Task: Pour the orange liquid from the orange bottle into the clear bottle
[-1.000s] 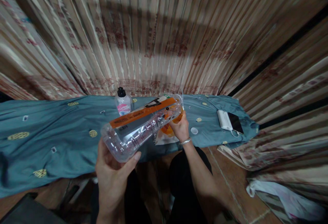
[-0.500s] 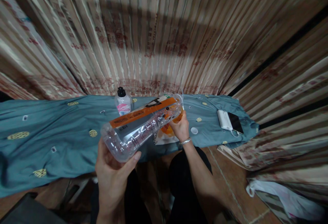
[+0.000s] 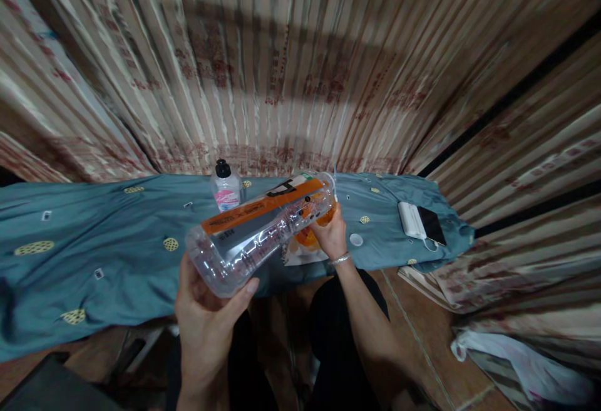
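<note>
A large clear plastic bottle (image 3: 253, 254) with an orange and grey label lies slanted across both hands, its base toward me on the left. My left hand (image 3: 209, 311) is wrapped around the base, thumb along the near side. At the narrower far end, my right hand (image 3: 331, 233) is closed against the bottle, its fingers partly hidden behind it. Behind and below that end, an orange and white packet (image 3: 303, 254) shows, partly covered by bottle and hand. A small white round disc (image 3: 356, 240) lies on the cloth right of my right hand.
A clear pump-type bottle (image 3: 226, 188) with black top and pink label stands behind the held bottle. On the teal patterned cloth (image 3: 117, 242), a white power bank (image 3: 411, 220) lies cabled to a dark phone (image 3: 431, 225). Pleated curtains (image 3: 263, 72) hang close behind.
The held bottle has turned very slightly about its length, so its label print sits a little differently. Both hands stay in nearly the same place.
</note>
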`<act>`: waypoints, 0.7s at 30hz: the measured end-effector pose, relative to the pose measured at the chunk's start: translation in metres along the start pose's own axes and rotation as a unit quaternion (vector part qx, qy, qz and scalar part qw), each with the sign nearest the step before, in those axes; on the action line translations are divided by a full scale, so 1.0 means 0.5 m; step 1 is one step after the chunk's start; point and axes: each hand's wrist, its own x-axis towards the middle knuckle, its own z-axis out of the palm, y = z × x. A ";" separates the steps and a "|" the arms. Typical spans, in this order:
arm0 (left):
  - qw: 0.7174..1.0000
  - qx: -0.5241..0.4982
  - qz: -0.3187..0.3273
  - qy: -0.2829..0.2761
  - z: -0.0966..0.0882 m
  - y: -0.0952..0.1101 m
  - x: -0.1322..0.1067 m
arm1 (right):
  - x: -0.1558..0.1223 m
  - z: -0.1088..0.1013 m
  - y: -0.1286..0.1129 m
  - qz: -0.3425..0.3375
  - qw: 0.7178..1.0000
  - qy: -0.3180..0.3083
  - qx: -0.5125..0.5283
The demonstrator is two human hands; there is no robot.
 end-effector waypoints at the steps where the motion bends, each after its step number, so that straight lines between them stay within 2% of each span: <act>1: 1.000 -0.002 0.000 0.001 0.000 0.000 0.000 | 0.000 0.000 0.001 0.000 1.000 0.000 0.000; 7: 1.000 0.006 0.010 0.002 0.001 0.003 0.002 | 0.000 -0.001 0.003 -0.003 1.000 0.000 0.005; 21: 1.000 0.008 -0.013 0.014 0.005 0.005 0.000 | -0.001 -0.002 -0.001 0.000 1.000 0.001 -0.002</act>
